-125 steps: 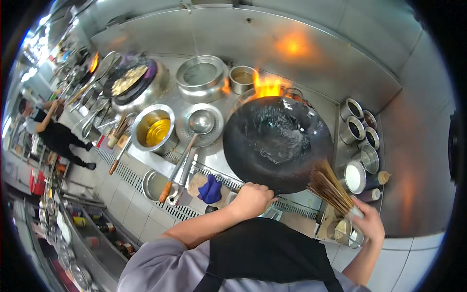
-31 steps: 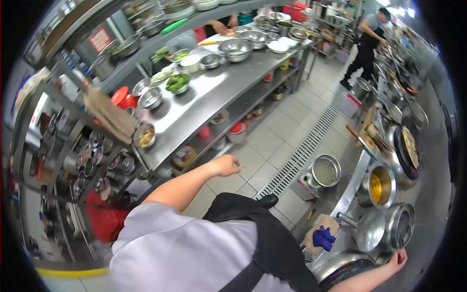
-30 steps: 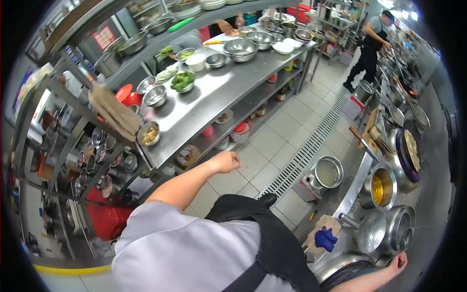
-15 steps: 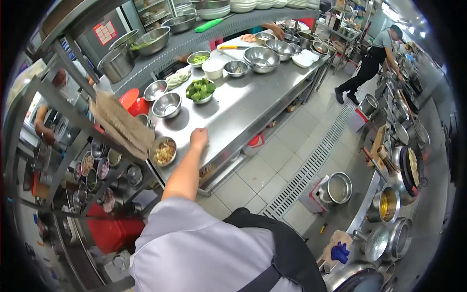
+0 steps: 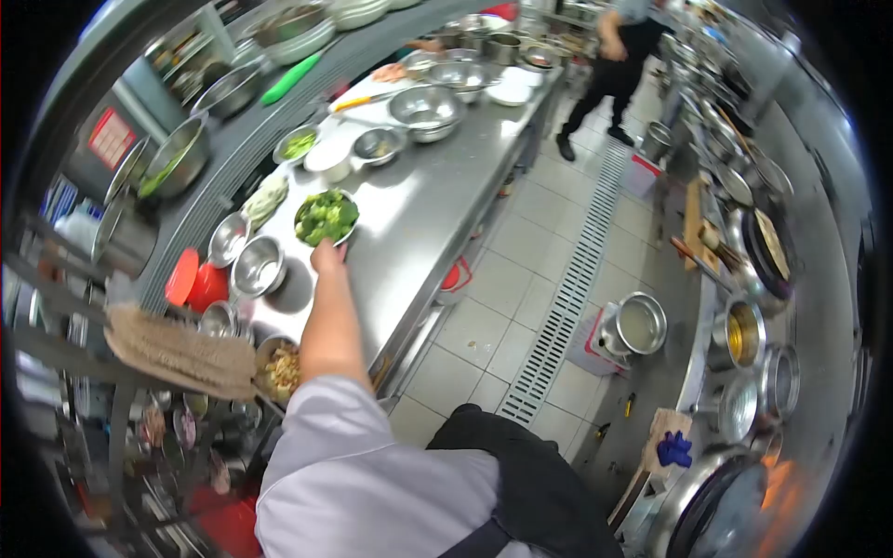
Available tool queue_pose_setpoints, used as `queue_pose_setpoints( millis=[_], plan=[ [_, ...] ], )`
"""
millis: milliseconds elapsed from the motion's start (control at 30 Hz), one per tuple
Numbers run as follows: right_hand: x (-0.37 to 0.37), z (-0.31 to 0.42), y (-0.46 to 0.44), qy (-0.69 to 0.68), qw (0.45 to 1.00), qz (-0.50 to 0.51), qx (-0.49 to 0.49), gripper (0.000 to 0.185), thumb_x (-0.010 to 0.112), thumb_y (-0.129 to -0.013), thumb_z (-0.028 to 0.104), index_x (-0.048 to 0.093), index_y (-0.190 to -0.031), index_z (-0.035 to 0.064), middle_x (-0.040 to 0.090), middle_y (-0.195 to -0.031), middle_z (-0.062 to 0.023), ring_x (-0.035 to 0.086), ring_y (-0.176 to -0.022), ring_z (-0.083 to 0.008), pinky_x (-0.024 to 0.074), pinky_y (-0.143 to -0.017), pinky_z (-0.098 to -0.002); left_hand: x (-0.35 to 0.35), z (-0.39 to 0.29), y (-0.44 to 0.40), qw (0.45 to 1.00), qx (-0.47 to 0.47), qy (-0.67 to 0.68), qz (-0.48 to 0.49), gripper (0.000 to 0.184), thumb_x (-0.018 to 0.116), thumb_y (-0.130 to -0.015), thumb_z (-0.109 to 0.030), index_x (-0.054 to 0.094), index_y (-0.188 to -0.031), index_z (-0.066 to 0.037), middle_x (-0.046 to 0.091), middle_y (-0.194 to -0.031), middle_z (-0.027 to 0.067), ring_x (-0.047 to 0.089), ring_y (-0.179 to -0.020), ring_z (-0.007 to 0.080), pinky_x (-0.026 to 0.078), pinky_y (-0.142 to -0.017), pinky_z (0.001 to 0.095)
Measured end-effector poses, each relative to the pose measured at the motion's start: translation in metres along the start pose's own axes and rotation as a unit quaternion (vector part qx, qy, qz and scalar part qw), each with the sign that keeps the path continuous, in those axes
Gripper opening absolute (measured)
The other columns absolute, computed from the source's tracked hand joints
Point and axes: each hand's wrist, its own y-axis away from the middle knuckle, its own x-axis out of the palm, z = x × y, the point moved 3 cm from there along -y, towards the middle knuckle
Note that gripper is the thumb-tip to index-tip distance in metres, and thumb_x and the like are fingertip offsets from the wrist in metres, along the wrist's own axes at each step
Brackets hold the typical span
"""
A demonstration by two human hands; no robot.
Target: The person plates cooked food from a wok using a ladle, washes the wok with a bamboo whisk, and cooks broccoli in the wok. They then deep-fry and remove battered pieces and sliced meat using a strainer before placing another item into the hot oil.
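Observation:
My left hand (image 5: 327, 258) reaches over the steel worktable (image 5: 395, 209) and grips the near rim of a bowl of broccoli (image 5: 326, 217), with green florets heaped inside. Whether the bowl is raised off the surface I cannot tell. Left of it sit empty steel bowls (image 5: 258, 267), and nearer to me, beside my forearm, a bowl of chopped pale and brown food (image 5: 282, 370). Beyond the broccoli stand a white tub (image 5: 327, 161) and a small steel bowl (image 5: 377, 146). My right hand is out of view.
A brown towel (image 5: 181, 344) hangs at the table's left end. Across the tiled floor (image 5: 507, 288) with its drain grate (image 5: 567, 288) runs a stove line with a wok (image 5: 758, 251) and pots. A co-worker (image 5: 614, 70) stands in the aisle. Flames (image 5: 777, 502) show at lower right.
My left hand has gone from lying on the tabletop to gripping the bowl of broccoli. The view has shifted. The co-worker, bent toward the stove before, now stands more upright.

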Motion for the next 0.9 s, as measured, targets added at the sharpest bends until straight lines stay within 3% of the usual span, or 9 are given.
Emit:
queue_pose_setpoints(
  millis=[167,267,400,567,600,700,733,800,900],
  plan=[
    [-0.086,-0.027,-0.025,0.034,0.997,-0.063,-0.027,0.023,0.051,-0.088,0.032,0.048,-0.073,0.0151,0.047,-0.057,0.0001,0.041,-0.040,-0.0108,0.0298,-0.033,-0.0235,0.034,-0.010,0.125,0.955,0.016,-0.143,0.259,0.037,0.052,-0.083,-0.013,0.051,-0.115,0.006,0.059,-0.107,0.0140,0.062,-0.092,0.0236,0.052,-0.077,0.0312],
    [-0.109,-0.039,-0.023,0.046,0.997,0.008,-0.054,0.024,0.051,-0.087,0.027,0.042,-0.067,0.0161,0.039,-0.052,0.0020,0.033,-0.034,-0.0098,0.0263,-0.030,-0.0240,0.071,0.013,0.224,0.907,-0.018,-0.215,0.361,0.033,0.053,-0.083,-0.014,0.053,-0.114,-0.002,0.061,-0.099,0.0092,0.061,-0.084,0.0184,0.052,-0.071,0.0299],
    [-0.075,0.009,0.063,0.063,0.998,0.003,-0.025,0.004,0.046,-0.082,0.010,0.045,-0.083,0.0069,0.044,-0.055,-0.0006,0.039,-0.033,-0.0115,0.0278,-0.029,-0.0248,0.145,0.094,0.378,0.744,-0.098,-0.285,0.596,0.024,0.053,-0.082,-0.010,0.055,-0.104,-0.002,0.060,-0.091,0.0072,0.059,-0.076,0.0162,0.051,-0.063,0.0308],
    [-0.094,-0.011,0.050,0.006,0.999,-0.044,-0.016,0.019,0.049,-0.075,0.002,0.049,-0.094,0.0001,0.046,-0.056,-0.0013,0.041,-0.034,-0.0119,0.0337,-0.031,-0.0255,0.171,0.153,0.700,0.496,-0.111,-0.315,0.802,0.020,0.052,-0.084,-0.011,0.057,-0.098,0.002,0.060,-0.081,0.0045,0.056,-0.065,0.0139,0.049,-0.061,0.0291],
    [-0.098,-0.012,0.049,0.022,1.000,-0.019,-0.008,0.022,0.048,-0.075,0.001,0.049,-0.096,-0.0007,0.046,-0.057,-0.0015,0.040,-0.035,-0.0114,0.0344,-0.032,-0.0263,0.181,0.177,0.742,0.383,-0.021,-0.335,0.861,0.019,0.051,-0.085,-0.013,0.059,-0.095,0.002,0.059,-0.074,0.0028,0.054,-0.061,0.0117,0.045,-0.056,0.0255],
    [-0.106,-0.020,0.053,0.011,1.000,0.003,0.007,0.027,0.049,-0.073,0.001,0.049,-0.100,-0.0011,0.046,-0.058,-0.0021,0.042,-0.035,-0.0116,0.0333,-0.031,-0.0263,0.160,0.221,0.894,0.239,0.076,-0.301,0.920,0.020,0.051,-0.085,-0.017,0.058,-0.086,0.002,0.059,-0.069,0.0064,0.056,-0.065,0.0108,0.044,-0.056,0.0267],
    [-0.107,-0.023,0.055,0.013,1.000,-0.007,0.010,0.033,0.043,-0.076,0.001,0.051,-0.108,0.0019,0.048,-0.060,-0.0007,0.041,-0.035,-0.0099,0.0359,-0.032,-0.0229,0.144,0.219,0.940,0.188,0.184,-0.326,0.908,0.020,0.051,-0.082,-0.015,0.058,-0.085,0.003,0.060,-0.070,0.0145,0.062,-0.070,0.0199,0.048,-0.062,0.0344],
    [-0.105,-0.026,0.056,0.016,1.000,-0.002,0.017,0.035,0.044,-0.075,0.000,0.051,-0.109,0.0027,0.047,-0.060,0.0002,0.041,-0.035,-0.0093,0.0350,-0.033,-0.0229,0.100,0.228,1.020,0.128,0.395,-0.179,0.892,0.020,0.050,-0.077,-0.013,0.061,-0.086,0.001,0.059,-0.096,0.0252,0.060,-0.084,0.0400,0.047,-0.076,0.0493],
    [-0.103,-0.031,0.054,-0.004,1.000,0.002,0.019,0.037,0.045,-0.075,-0.001,0.052,-0.111,0.0028,0.047,-0.060,0.0005,0.040,-0.035,-0.0091,0.0343,-0.033,-0.0235,0.036,0.262,1.092,-0.028,0.551,-0.078,0.830,0.015,0.052,-0.077,-0.009,0.060,-0.086,0.001,0.053,-0.117,0.0238,0.065,-0.073,0.0353,0.053,-0.065,0.0412]
  ],
)
